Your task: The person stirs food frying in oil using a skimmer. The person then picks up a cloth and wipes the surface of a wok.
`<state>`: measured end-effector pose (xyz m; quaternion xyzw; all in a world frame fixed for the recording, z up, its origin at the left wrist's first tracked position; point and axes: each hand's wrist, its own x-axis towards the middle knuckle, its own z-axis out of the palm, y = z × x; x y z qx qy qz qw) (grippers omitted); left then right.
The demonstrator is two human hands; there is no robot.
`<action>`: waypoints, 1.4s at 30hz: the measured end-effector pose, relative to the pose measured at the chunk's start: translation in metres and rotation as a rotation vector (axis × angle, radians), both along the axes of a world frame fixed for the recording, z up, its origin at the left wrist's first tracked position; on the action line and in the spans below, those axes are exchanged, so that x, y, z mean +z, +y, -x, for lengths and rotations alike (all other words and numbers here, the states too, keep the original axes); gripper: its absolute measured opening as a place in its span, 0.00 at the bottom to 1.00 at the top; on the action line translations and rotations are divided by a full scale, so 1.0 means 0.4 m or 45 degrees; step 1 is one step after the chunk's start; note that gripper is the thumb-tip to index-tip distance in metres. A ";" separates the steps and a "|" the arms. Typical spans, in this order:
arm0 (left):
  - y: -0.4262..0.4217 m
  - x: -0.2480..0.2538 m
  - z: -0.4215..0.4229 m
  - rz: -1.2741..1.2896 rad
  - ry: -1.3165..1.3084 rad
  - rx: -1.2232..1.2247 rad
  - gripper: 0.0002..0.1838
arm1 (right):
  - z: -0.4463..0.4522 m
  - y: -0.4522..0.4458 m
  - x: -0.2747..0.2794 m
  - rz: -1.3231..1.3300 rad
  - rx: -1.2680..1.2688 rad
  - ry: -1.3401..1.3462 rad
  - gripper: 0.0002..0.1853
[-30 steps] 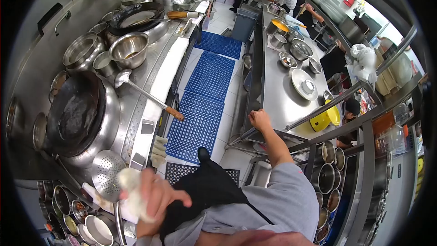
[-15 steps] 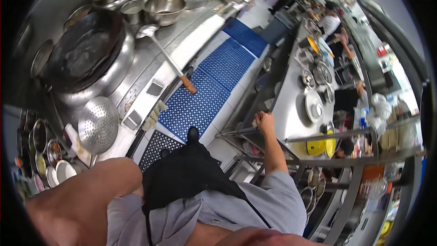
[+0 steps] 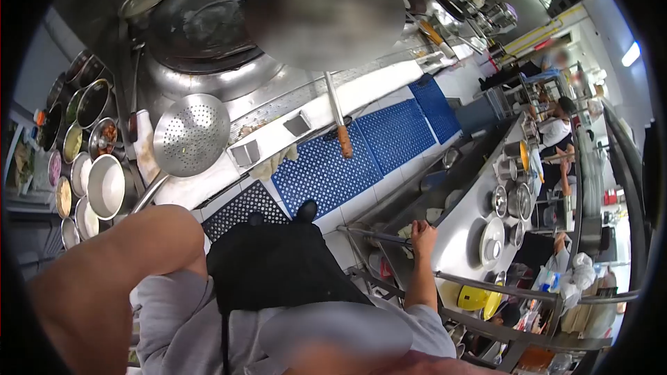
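My right hand is closed beside the corner of the steel counter, near the end of a metal rail. Whether its curled fingers hold anything cannot be made out. My left arm is bent, with the forearm running to the lower left; the hand itself is out of view. Just beyond that elbow lies a perforated skimmer, its handle partly behind my arm. A ladle handle with a wooden end sticks out over the stove's front edge.
A large black wok sits on the stove; a blurred oval covers part of it. Bowls of ingredients stand at left. Blue mats cover the aisle. Plates and a yellow container are at right. Co-workers stand farther back.
The view has turned, so the stove and skimmer appear farther right and the bowls at left show more fully. My right hand stays by the counter corner, and my left arm stays bent.
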<state>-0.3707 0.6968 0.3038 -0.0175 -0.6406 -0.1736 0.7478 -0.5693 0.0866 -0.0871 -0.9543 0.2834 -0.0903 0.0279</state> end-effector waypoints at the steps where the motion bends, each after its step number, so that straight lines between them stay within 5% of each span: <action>1: 0.008 0.000 0.011 -0.026 0.020 0.038 0.05 | -0.005 0.001 -0.008 0.014 0.018 -0.008 0.12; 3: 0.008 0.003 -0.019 -0.081 -0.055 -0.095 0.05 | 0.005 -0.004 -0.010 0.044 0.032 -0.026 0.12; 8: -0.072 -0.066 -0.132 0.067 0.062 0.124 0.17 | 0.003 0.005 -0.003 0.092 0.076 -0.104 0.13; 12: -0.126 -0.317 -0.302 -0.436 1.011 0.864 0.35 | -0.003 0.014 0.015 -0.005 0.033 -0.056 0.13; 14: -0.181 -0.475 -0.422 -0.670 1.714 0.789 0.28 | 0.001 0.000 -0.002 0.078 0.075 -0.069 0.13; 16: -0.217 -0.625 -0.516 -0.955 1.895 0.884 0.29 | 0.010 -0.005 -0.020 0.117 0.079 -0.080 0.13; 19: -0.251 -0.635 -0.582 -1.082 1.997 0.867 0.36 | 0.004 -0.004 -0.014 0.071 -0.021 -0.025 0.13; 24: -0.263 -0.704 -0.776 -1.386 2.123 0.907 0.30 | 0.005 0.008 -0.005 0.035 -0.045 -0.068 0.12; 28: -0.256 -0.730 -0.841 -1.182 2.191 0.713 0.27 | 0.011 -0.014 -0.037 0.109 0.001 -0.162 0.12; 32: -0.271 -0.797 -0.903 -1.094 2.378 1.104 0.17 | 0.021 -0.021 -0.040 0.111 -0.010 -0.162 0.12; 42: -0.261 -0.798 -0.879 -1.152 2.217 1.120 0.14 | 0.017 -0.015 -0.055 0.093 -0.009 -0.195 0.11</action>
